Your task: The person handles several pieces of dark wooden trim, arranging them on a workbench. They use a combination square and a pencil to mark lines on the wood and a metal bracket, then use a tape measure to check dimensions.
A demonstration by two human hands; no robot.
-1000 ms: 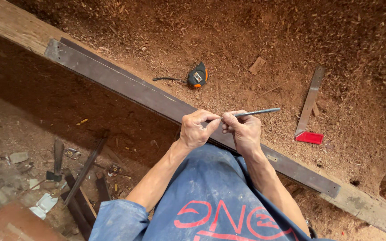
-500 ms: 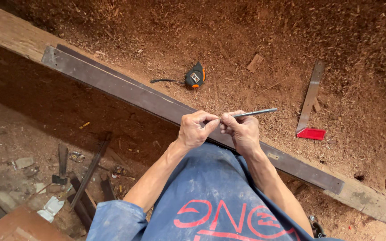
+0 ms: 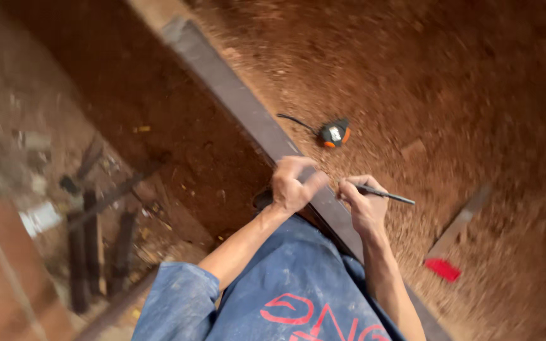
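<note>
A long dark metal bar [image 3: 235,95] lies along the edge of a sawdust-covered bench and runs diagonally through the view. My left hand [image 3: 293,186] rests on the bar with its fingers curled over it. My right hand [image 3: 363,205] grips a thin dark marking tool [image 3: 388,196] whose free end points right, over the sawdust. The two hands sit close together on the bar. My blue sleeves and shirt fill the bottom of the blurred view.
An orange and black tape measure [image 3: 335,134] lies on the sawdust past the bar. A try square with a red stock [image 3: 453,243] lies at right. Dark metal pieces [image 3: 96,240] and debris litter the floor at lower left.
The view has swung and blurred, so the bar now runs more steeply. My hands have drawn slightly apart on the bar; the marking tool stays in my right hand.
</note>
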